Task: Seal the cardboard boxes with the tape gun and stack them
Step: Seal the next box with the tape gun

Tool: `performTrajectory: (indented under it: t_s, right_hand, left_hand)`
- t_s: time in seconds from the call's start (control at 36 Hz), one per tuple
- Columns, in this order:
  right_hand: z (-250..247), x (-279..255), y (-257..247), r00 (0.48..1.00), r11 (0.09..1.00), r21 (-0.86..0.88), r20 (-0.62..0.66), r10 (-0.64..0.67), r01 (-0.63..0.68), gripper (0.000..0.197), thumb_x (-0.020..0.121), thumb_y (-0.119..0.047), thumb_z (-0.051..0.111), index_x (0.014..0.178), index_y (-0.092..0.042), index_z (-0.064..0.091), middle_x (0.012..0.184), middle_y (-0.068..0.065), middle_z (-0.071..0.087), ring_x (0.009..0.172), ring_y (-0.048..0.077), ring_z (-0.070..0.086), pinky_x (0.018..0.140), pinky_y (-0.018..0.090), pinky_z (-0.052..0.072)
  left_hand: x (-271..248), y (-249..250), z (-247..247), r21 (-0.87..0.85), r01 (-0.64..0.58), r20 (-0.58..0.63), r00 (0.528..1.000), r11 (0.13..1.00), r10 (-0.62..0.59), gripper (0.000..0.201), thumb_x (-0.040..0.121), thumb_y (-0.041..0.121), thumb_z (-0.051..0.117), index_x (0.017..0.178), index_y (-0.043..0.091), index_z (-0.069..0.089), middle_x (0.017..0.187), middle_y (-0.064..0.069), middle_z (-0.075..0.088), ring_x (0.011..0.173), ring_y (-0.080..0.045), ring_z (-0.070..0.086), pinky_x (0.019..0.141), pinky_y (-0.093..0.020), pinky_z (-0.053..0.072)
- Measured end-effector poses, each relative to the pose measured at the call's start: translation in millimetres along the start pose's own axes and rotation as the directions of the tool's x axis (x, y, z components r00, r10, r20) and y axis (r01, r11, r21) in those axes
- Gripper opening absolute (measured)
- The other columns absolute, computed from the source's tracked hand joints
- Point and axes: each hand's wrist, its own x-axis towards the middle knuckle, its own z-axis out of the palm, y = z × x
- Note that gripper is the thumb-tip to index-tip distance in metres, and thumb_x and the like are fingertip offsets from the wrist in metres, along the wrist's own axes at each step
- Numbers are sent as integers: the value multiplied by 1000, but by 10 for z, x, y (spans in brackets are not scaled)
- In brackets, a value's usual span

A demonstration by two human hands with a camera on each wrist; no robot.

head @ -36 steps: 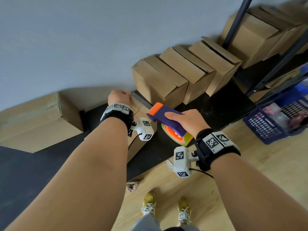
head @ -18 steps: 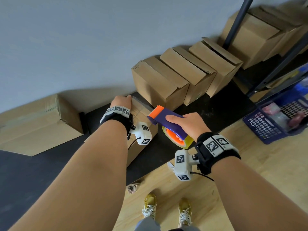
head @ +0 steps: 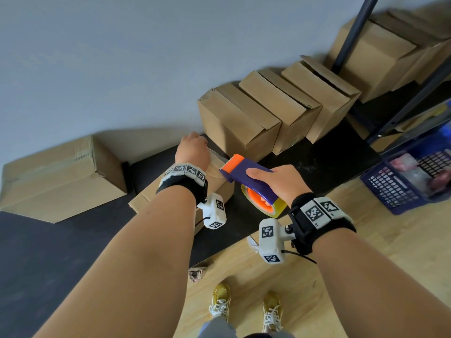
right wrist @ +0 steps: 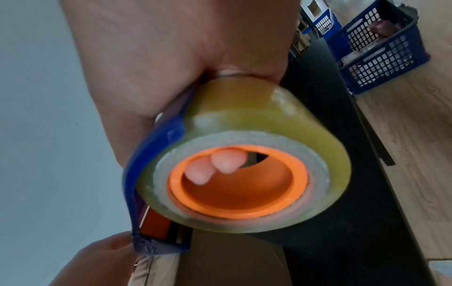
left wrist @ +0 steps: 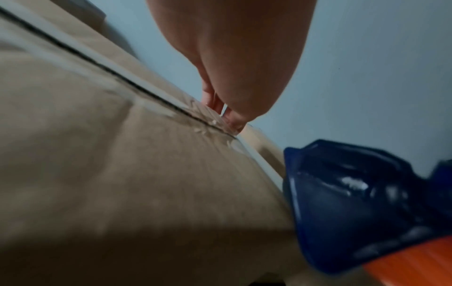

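Observation:
A cardboard box [head: 146, 203] lies on the black mat under my left forearm. My left hand [head: 192, 150] is at its far end; its fingertips [left wrist: 227, 116] press clear tape onto the top seam of the box [left wrist: 122, 174]. My right hand [head: 280, 181] grips the purple and orange tape gun [head: 246, 173], whose orange head is just right of the left hand. A short strip of tape [head: 217, 154] runs between them. Two right fingers [right wrist: 215, 166] poke through the orange core of the yellowish tape roll [right wrist: 244, 154].
Three smaller boxes [head: 234, 118] stand in a row against the wall behind the tape gun. A large taped box [head: 61, 176] lies at the left. Bigger boxes [head: 373, 52] sit behind a black shelf post [head: 353, 32]. A blue basket [head: 410, 179] stands on the wooden floor at the right.
My left hand has slid a little to the right along the box's far end, toward the tape gun's head. The right hand and the tape gun have barely moved.

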Motion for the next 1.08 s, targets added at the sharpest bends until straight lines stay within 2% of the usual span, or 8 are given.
performTrajectory:
  t_s: [0.25,0.39,0.53,0.64,0.72,0.86,0.94,1.08]
  right_hand:
    - [15,33,9,1000,1000,-31,1,-2,2,44,86,-55,67,80,-12,61,83,9,68,69,12,60,68,23,46]
    - [10,27,13,1000,1000,-20,9,1,-1,42,87,-54,67,82,-13,61,81,7,67,71,12,61,68,22,46]
    - [11,23,29,1000,1000,-2,15,5,-5,41,86,-55,67,85,-14,62,83,7,68,72,12,62,66,21,47]
    - [13,16,34,1000,1000,9,9,12,-12,43,85,-55,68,86,-13,63,85,8,69,73,13,63,67,21,47]
    - [14,10,38,1000,1000,1,3,8,-8,42,86,-54,68,84,-13,61,81,5,66,72,12,61,64,20,45]
    - [27,15,81,1000,1000,22,-15,-13,14,49,85,-53,70,86,-5,67,81,10,70,70,15,62,68,24,47]
    - [47,14,95,1000,999,51,-22,-17,18,54,83,-53,72,90,1,71,87,16,73,74,19,65,73,28,49]
    - [55,-1,73,999,998,58,-31,-33,35,57,82,-52,73,91,4,73,88,18,74,84,30,70,80,37,52]
  left_hand:
    - [-8,-24,-17,-61,128,59,990,990,-125,34,99,19,38,128,13,55,128,-12,55,115,-30,54,85,-32,39]
    - [-36,-52,-77,-104,186,135,976,977,-171,35,102,21,38,132,10,51,127,-13,57,116,-31,54,89,-34,44]
    - [-1,-69,-163,-169,226,205,960,959,-190,33,101,26,40,118,7,60,114,-15,64,93,-25,54,75,-30,36]
    - [-24,-48,-207,-173,240,218,955,955,-201,36,101,19,35,131,9,54,126,-13,59,112,-29,56,82,-31,38]
    - [-99,-61,-138,-192,264,114,962,945,-246,39,98,21,40,136,13,46,130,-13,56,118,-30,53,88,-34,42]
    - [-353,17,-13,-134,81,-166,981,988,-102,29,89,13,45,114,13,61,121,-6,54,118,-24,43,91,-32,37]
    - [-439,55,67,-99,34,-111,993,995,-45,24,90,15,49,102,16,69,116,-3,56,113,-23,45,88,-29,36]
    - [-544,-4,194,67,-106,42,994,992,103,35,96,30,40,120,19,63,134,1,53,130,-22,40,106,-36,35]
